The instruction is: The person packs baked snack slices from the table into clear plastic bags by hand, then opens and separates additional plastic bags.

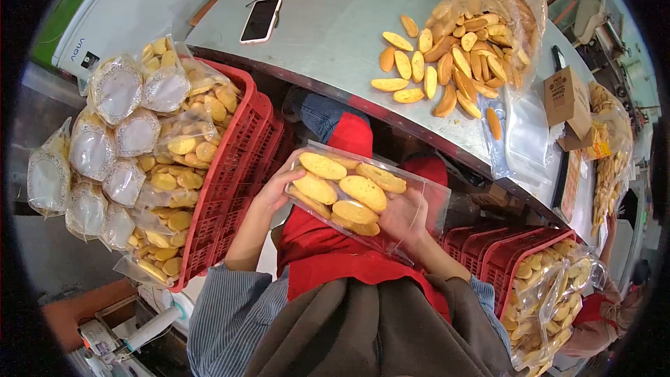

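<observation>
Above my lap I hold a clear plastic bag (436,202) with several oval golden biscuits (362,193) stacked inside. My left hand (274,187) is closed round the bag's left end, thumb on top. At the other end my right hand (406,213) shows through clear plastic, its fingers bent against the biscuits; whether it is inside the bag or behind it I cannot tell. The bag's right end is loose and unfilled. On the metal table ahead, loose biscuits (403,65) spill from a large clear bag (527,10).
Left stands a red crate (227,167) heaped with filled packs (115,89), some with white lacy bases. Another red crate (499,265) with packs is at right. The table (335,35) holds a phone (261,19), empty plastic bags (527,132) and a cardboard box (567,98). A person (593,328) is far right.
</observation>
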### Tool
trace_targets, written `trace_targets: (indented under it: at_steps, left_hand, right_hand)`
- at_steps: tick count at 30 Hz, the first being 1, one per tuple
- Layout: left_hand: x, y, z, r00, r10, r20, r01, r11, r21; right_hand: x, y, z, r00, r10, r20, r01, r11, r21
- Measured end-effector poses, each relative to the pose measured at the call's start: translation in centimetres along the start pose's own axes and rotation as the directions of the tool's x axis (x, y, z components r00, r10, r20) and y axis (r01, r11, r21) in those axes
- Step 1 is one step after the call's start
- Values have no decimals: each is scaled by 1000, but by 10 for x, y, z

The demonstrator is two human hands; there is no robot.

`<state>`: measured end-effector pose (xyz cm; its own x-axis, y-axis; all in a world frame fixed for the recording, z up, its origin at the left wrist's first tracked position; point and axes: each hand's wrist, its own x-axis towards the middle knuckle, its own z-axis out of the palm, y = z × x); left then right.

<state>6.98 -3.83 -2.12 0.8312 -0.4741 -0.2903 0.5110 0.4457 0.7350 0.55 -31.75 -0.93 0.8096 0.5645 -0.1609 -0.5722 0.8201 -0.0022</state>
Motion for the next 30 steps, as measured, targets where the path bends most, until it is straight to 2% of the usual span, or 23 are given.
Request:
trace_targets:
  at_steps: [2,5,8,11,13,16,17,18,20,21,24,25,30]
  left_hand:
    - [-3,0,1,1000,13,17,-13,1000,15]
    - [-8,6,9,999,22,42,-22,1000,2]
    - [-9,6,10,999,17,29,-16,1000,-25]
    - [-9,8,11,1000,-20,-1,19,1000,-23]
    - [-10,8,10,998,-67,-20,67,998,-17]
    - [-9,4,2,976,-162,-146,163,987,-9]
    - [-8,3,0,966,-201,-164,199,980,-27]
    - [-8,1,-3,954,-238,-184,234,971,-43]
    - [-7,-10,-14,948,-228,-221,217,973,-74]
    - [-5,-12,-13,943,-223,-246,206,974,-91]
    - [-2,-13,-6,945,-171,-278,143,983,-118]
    - [-1,-11,-2,949,-169,-267,137,981,-134]
    - [7,-4,0,941,-196,-277,167,978,-124]
  right_hand:
    - [-2,2,11,999,18,-36,-13,990,138]
    - [-4,2,-1,998,25,-63,-28,998,-50]
    - [-2,0,3,997,75,-1,-73,966,-248]
    - [2,-4,2,992,80,-102,-106,954,-279]
    - [5,-4,3,992,103,-71,-119,956,-267]
    - [9,-6,3,994,90,-66,-106,950,-295]
    - [13,-9,4,990,123,-73,-136,968,-211]
    - [15,-15,3,989,133,-71,-146,965,-219]
    - [20,-28,-5,984,167,-66,-178,957,-228]
    - [19,-32,-7,979,123,-163,-170,933,-317]
    - [27,-44,-9,971,202,-131,-237,897,-374]
    - [29,-41,-3,979,161,-126,-198,900,-388]
    - [32,-45,-5,971,185,-149,-237,802,-548]
